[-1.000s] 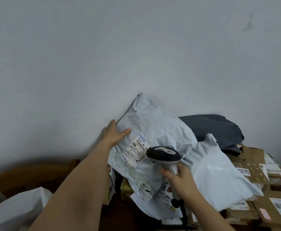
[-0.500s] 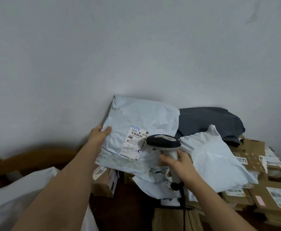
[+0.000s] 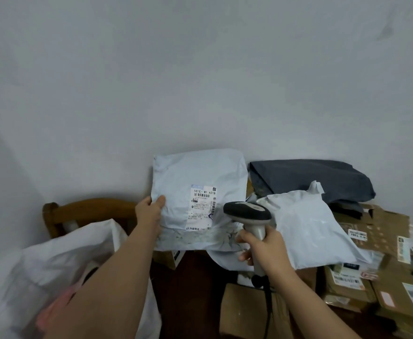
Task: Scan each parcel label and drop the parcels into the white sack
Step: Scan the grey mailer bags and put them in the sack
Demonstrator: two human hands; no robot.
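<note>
The left hand (image 3: 150, 211) gripped the left edge of a pale grey poly mailer parcel (image 3: 198, 192), thumb curled over its front face and the other fingers hidden behind it, holding it upright in front of the wall. The shipping label (image 3: 203, 206) on the parcel faced the camera, its barcode near the top and the printed code "501E- M1 A21B" legible. The right hand (image 3: 265, 248) was wrapped around the light handle of a handheld barcode scanner (image 3: 248, 211), fingers closed on it, the dark head sitting at 3 o'clock of the label and just beside the parcel's lower right corner. A cable (image 3: 268, 304) hung from the handle's base.

The white sack (image 3: 61, 263) stood open at 8 o'clock of the held parcel, below the left forearm, with a wooden chair back (image 3: 88, 207) behind it. At 3 o'clock of the scanner lay a white poly mailer (image 3: 308, 231), and behind that, at 1 o'clock, a dark grey poly mailer (image 3: 308, 179). Cardboard boxes (image 3: 381, 245) with labels were stacked at the far right, at 4 o'clock of the scanner.
</note>
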